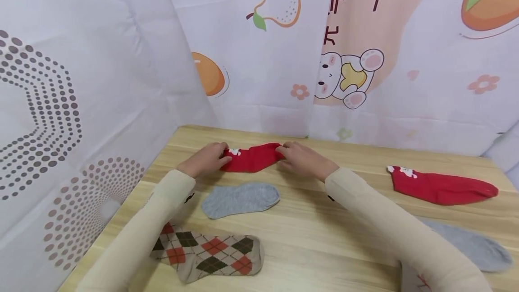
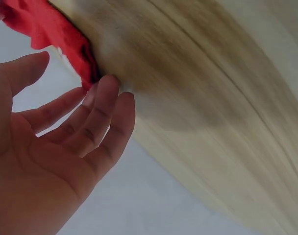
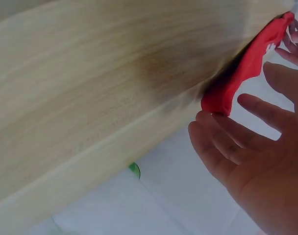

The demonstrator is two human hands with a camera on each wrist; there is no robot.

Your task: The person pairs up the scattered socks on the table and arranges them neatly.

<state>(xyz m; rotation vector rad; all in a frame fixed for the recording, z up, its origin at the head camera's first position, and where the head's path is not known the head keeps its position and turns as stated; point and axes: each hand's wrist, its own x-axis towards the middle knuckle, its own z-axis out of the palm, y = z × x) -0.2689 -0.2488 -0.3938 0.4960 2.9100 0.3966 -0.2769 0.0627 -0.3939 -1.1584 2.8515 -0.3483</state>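
Note:
A red sock [image 1: 253, 158] with a small white figure lies near the table's back edge, between both hands. At its left end is my left hand [image 1: 206, 160]; in the left wrist view its fingertips touch the end of the sock [image 2: 65, 39], with the thumb held apart. My right hand [image 1: 303, 161] is at the other end. The right wrist view has its relaxed fingers touching that end of the sock [image 3: 237, 73], thumb apart too. Just nearer lies a grey sock [image 1: 241, 199], flat.
An argyle sock [image 1: 219, 255] lies front left, partly under the left sleeve. On the right are a second red sock [image 1: 442, 187], a second grey sock [image 1: 472, 244] and a patterned sock [image 1: 410, 279] mostly hidden by the right sleeve. Printed curtains [image 1: 259, 80] border the wooden table [image 1: 324, 242].

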